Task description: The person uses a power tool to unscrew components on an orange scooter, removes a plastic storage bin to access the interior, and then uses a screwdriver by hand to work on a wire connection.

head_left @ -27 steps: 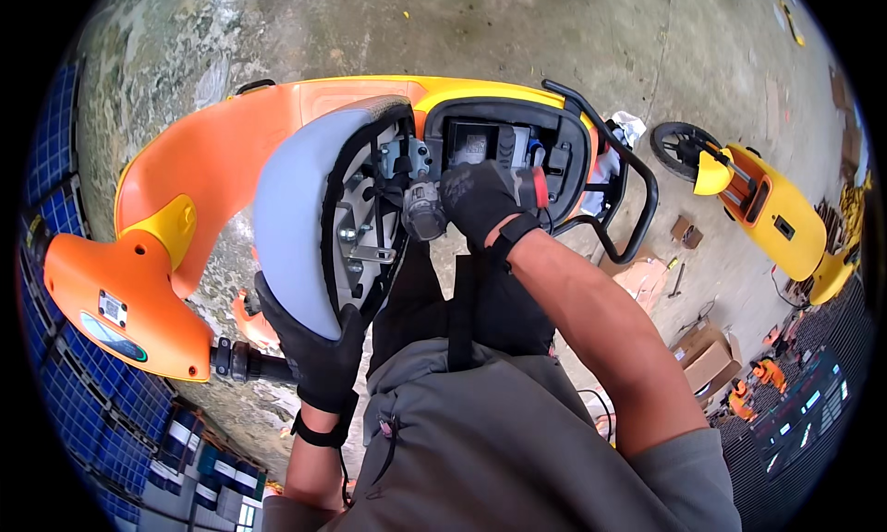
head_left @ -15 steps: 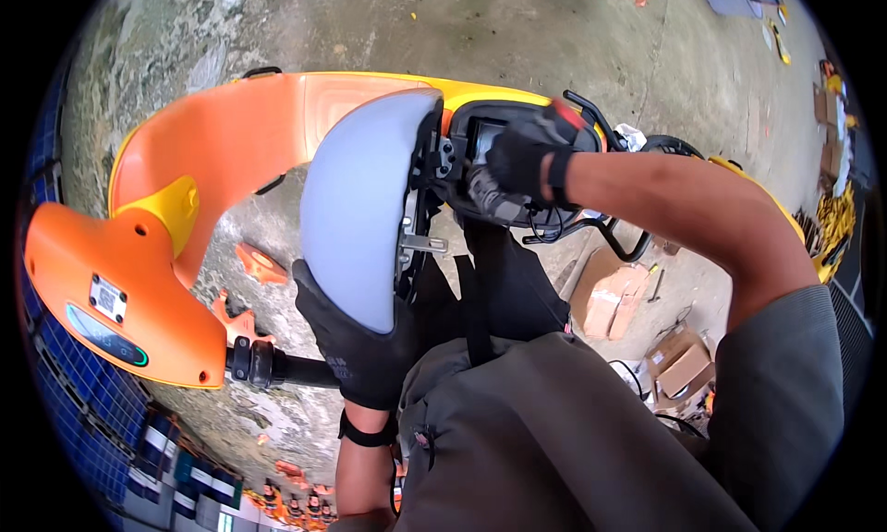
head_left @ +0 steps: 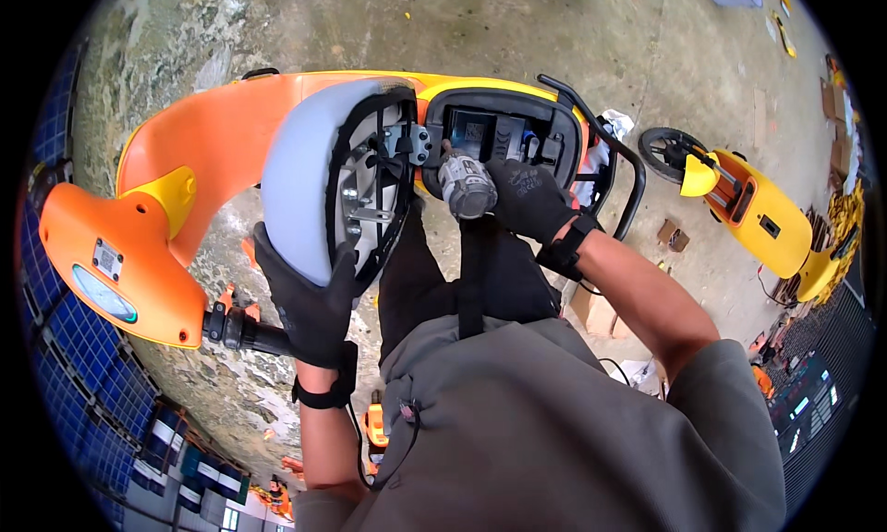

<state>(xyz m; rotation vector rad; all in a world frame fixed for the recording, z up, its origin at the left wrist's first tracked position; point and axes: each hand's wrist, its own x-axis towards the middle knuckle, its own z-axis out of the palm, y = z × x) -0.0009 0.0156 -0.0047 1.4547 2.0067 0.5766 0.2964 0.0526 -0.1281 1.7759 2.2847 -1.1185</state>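
Scooter [head_left: 222, 139] with its seat [head_left: 300, 181] raised: compared with half a second ago, the seat is leaning farther left and showing more of its underside, while the drill [head_left: 469, 186], previously blurring over the compartment [head_left: 504, 97], is now appearing sharply at that compartment's left near corner; this is apparently leaving the hinge [head_left: 419, 146] easier to reach. The seat is standing tilted, left of the compartment. The left hand [head_left: 309, 296] is cupping its near end, fingers part-curled, thumb lying along the edge; the right hand [head_left: 531, 199] is curling closed around the drill's partly hidden grip. The drill's nose is pointing far, just beside the hinge, contact remaining impossible to tell. A narrow gap is separating seat and drill; the rail [head_left: 638, 176] is bounding the right, the handlebar [head_left: 254, 335] is projecting near left, and floor [head_left: 480, 33] is extending along the far side
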